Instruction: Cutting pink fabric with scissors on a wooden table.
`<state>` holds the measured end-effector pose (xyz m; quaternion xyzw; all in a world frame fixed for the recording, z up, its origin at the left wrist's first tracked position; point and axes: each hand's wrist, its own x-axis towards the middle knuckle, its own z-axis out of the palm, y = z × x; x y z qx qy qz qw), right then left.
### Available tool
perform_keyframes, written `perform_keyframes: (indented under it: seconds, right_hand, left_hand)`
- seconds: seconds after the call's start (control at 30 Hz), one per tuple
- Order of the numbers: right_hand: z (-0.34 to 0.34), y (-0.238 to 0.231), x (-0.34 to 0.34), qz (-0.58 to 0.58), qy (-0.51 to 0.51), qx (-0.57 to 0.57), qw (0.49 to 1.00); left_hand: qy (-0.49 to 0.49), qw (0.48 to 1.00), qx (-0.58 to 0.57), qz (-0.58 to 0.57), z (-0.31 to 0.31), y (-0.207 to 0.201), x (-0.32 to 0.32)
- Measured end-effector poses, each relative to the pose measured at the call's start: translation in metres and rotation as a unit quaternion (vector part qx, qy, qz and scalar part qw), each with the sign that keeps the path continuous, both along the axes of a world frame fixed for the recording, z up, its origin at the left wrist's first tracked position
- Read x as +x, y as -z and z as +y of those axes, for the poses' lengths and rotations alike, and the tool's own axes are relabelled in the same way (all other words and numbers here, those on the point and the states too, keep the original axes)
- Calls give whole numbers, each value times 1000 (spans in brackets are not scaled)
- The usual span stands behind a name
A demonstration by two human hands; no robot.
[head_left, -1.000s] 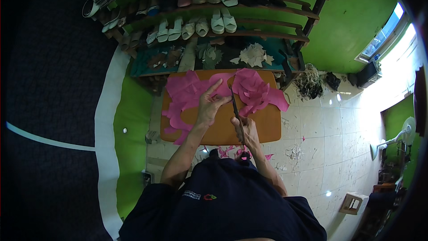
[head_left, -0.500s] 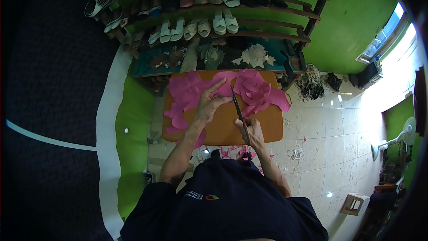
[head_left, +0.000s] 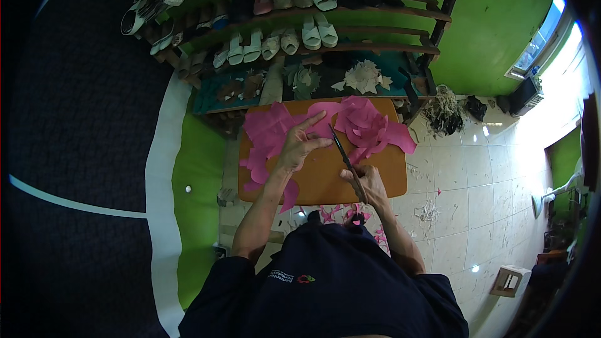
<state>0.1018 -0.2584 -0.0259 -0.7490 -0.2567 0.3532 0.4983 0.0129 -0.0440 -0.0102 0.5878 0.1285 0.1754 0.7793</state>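
My left hand [head_left: 299,149] is over the orange-brown table, gripping a pink sheet piece [head_left: 323,128] between thumb and fingers. In my right hand [head_left: 369,186] is a pair of dark scissors [head_left: 344,155], the fingers closed around the handles. The blades point up and to the left, their tips at the right edge of the held piece. Behind and right of the scissors lies a heap of cut pink pieces [head_left: 364,126]. More pink pieces [head_left: 269,128] are spread on the left, partly hidden by my left hand and forearm.
The small table [head_left: 385,178] has rounded corners. Beyond it stands a wooden rack [head_left: 375,47] with rows of shoes and, lower down, piles of cut pieces [head_left: 363,79]. Pink scraps [head_left: 335,213] and pale shreds [head_left: 427,211] litter the tiled floor. A cardboard-coloured stool [head_left: 510,280] sits at right.
The whole scene has shifted slightly right in the view. My right hand and the scissor handles have moved a little to the right, away from my left hand, which keeps its grip.
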Motion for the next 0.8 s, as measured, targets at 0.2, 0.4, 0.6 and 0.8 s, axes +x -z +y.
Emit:
perform_keyframes:
  seconds: [0.2, 0.4, 0.6, 0.8]
  right_hand:
    - [-4, -17, 5, -28, -19, -17, 999]
    - [-12, -5, 10, -34, -56, -18, 998]
    - [-14, 7, 5, 33, -70, -36, 996]
    - [-9, 18, -2, 63, -48, 15, 997]
  left_hand:
    - [12, 1000, -8, 13, 0, -4, 0]
    - [-5, 999, -23, 41, 8, -6, 2]
    - [88, 991, 53, 83, 21, -5, -3]
    - [121, 988, 62, 73, 10, -7, -2]
